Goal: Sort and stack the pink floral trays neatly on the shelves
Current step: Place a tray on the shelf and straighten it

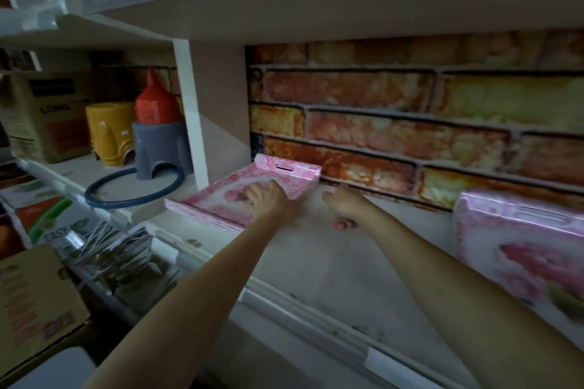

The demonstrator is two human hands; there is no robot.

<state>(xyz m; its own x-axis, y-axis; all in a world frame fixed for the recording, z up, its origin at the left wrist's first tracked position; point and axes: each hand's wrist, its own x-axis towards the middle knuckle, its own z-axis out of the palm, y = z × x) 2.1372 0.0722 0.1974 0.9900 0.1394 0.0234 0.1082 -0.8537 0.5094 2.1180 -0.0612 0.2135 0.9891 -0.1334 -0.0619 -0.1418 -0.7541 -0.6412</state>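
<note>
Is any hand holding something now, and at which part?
Nothing is gripped. The left hand rests flat inside the pink tray stack; the right hand is free.

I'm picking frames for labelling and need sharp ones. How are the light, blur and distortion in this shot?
Head view: dim throughout; the wide lens bends the shelf edge and upper shelves. Motion blur smears the right tray stack and the box at lower left. The left tray stack, left hand and right hand are soft but readable. No glare.
</note>
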